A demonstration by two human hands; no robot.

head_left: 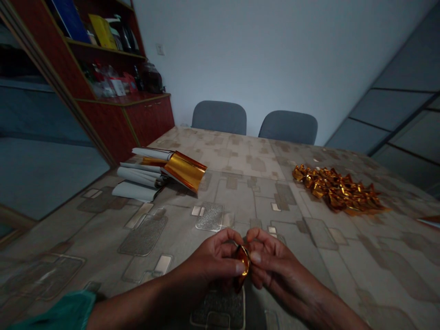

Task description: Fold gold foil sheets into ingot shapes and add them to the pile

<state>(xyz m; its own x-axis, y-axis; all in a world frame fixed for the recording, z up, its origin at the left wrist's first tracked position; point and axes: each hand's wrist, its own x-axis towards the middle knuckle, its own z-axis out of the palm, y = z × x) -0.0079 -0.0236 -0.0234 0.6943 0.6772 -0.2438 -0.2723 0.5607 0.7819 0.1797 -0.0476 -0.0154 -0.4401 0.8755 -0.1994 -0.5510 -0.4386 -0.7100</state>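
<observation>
Gold foil caught the light in the small folded piece that we held low over the near part of the patterned desk, between our two hands. Our left hand had its grip closed on one side, thumb laid along the foil; our right hand had its grip closed at the opposite edge. We seemed to use only fingertips because the foil looked thin and easily crushed. To our left lay a loose stack of sheets, grey and gold, probably there so that it was within reach but out of our hands' way. Crumpled-looking gold shapes sat clustered to our right, well apart from the stack, likely so that the two did not mix.
</observation>
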